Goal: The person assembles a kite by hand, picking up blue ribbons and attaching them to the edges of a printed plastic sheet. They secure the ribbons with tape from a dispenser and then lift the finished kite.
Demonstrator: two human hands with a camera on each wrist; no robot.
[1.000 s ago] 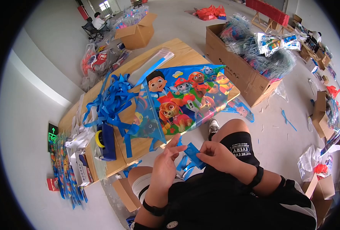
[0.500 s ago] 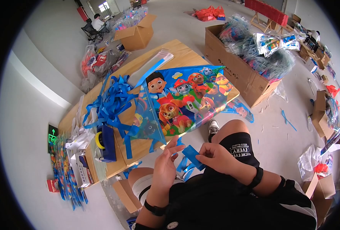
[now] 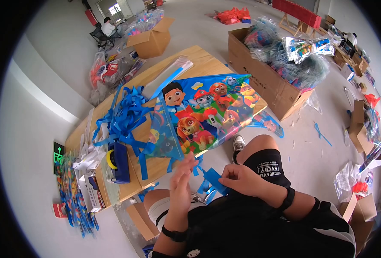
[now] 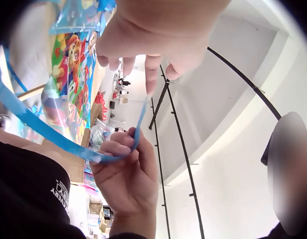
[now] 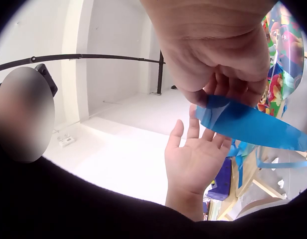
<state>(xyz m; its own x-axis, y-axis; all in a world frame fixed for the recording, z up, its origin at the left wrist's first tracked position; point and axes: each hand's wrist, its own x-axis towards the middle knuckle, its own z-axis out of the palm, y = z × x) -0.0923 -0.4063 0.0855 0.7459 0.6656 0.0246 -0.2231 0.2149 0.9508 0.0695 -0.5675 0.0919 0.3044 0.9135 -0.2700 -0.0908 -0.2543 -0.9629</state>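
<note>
My right hand [image 3: 242, 179] pinches a blue plastic strip [image 3: 215, 180] between thumb and fingers, above my lap. In the left wrist view the strip [image 4: 54, 135] bends in a long curve past the right hand [image 4: 126, 186], its narrow end rising to a fingertip of my left hand [image 4: 163, 30]. The right wrist view shows the strip [image 5: 248, 123] broad and shiny under the right hand [image 5: 220, 55]. Behind it, the left hand [image 5: 195, 159] faces palm up with its fingers extended. Beyond both hands, a cartoon-printed plastic sheet [image 3: 212, 107] lies over the table edge.
A tangle of blue strips [image 3: 128, 112] covers part of the wooden table [image 3: 199, 53], next to a blue tape dispenser [image 3: 121, 161] with yellow tape. A large cardboard box [image 3: 259, 71] of bagged goods stands behind. Another box [image 3: 152, 43] and a seated person [image 3: 109, 28] are farther back.
My left hand's fingers have straightened and drawn slightly away from the strip. The right hand keeps its pinch, and the strip has tipped a little, its free end lower.
</note>
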